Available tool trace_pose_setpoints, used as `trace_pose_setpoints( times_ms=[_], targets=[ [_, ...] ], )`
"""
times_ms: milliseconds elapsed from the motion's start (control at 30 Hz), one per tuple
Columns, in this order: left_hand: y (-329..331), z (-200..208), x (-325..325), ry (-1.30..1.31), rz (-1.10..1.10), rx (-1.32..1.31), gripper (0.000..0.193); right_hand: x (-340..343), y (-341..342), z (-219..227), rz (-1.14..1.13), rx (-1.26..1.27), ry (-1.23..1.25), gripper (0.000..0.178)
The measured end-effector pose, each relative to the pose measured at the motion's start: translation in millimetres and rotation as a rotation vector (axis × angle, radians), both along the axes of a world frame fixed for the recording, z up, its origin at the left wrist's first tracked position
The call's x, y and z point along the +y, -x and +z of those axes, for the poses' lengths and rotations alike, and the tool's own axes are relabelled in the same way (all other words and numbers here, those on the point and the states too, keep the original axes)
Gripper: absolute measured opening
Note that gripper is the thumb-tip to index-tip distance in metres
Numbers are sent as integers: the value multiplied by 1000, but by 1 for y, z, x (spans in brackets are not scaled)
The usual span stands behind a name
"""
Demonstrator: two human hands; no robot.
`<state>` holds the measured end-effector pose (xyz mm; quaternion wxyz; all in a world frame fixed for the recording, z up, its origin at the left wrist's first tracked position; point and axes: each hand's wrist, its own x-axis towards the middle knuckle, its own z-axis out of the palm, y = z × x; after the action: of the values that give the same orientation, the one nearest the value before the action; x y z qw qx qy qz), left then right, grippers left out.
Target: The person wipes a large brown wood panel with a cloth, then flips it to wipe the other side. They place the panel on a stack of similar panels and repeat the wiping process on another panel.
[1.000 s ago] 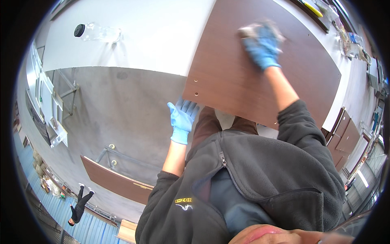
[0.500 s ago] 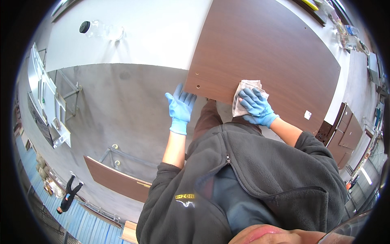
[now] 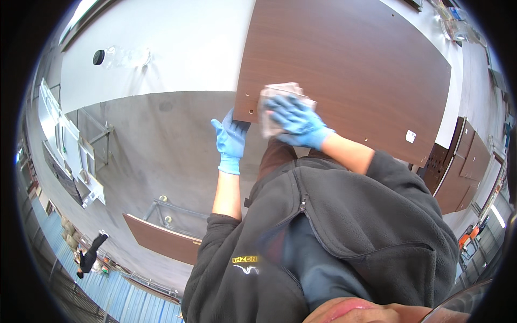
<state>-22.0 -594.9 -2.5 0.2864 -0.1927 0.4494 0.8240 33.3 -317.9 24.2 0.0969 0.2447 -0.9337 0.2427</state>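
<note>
A brown wood-grain panel [image 3: 350, 64] lies on a white tabletop, its near edge and left corner jutting out past it. My right hand [image 3: 298, 123], in a blue glove, presses a folded pale cloth [image 3: 279, 92] onto the panel by its near edge, close to the left corner. The cloth partly hangs over that edge and looks blurred. At the corner, my blue-gloved left hand [image 3: 230, 142] has its thumb apart and its fingers stretched out, their tips partly hidden at the panel's underside. Small holes and a white sticker [image 3: 410, 136] show on the panel.
A clear bottle with a black cap [image 3: 121, 57] lies on the white tabletop [image 3: 188, 48] at the left. More brown panels [image 3: 460, 167] stand at the right. Behind me are a wheeled rack with a brown board [image 3: 161, 239] and a distant person [image 3: 92, 254].
My right hand has slid the cloth leftward along the panel toward its left corner. My left hand has shifted slightly, its fingertips now partly hidden by the corner. The view has turned a little.
</note>
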Motion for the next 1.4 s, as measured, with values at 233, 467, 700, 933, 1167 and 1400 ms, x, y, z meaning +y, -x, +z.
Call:
trace_pose_setpoints(
  times_ms=[233, 467, 700, 933, 1167, 1400],
  targets=[
    [0, -1, 6, 49, 40, 7, 102, -28, 19, -9, -27, -17, 18, 82],
    [4, -1, 1, -47, 6, 18, 106, -75, 66, -3, -10, 77, 57, 77],
    [-4, -3, 5, -2, -9, 34, 115, -51, 44, 0, -46, -24, 10, 77],
    [0, -3, 4, -45, 45, -53, 119, -64, 54, 4, -15, -17, 69, 81],
    [-2, -2, 12, 40, 32, -3, 115, -58, 46, -1, -56, -20, -27, 81],
    [0, 6, 15, -12, 79, -24, 114, -60, 50, -11, -11, 36, 124, 81]
  ],
)
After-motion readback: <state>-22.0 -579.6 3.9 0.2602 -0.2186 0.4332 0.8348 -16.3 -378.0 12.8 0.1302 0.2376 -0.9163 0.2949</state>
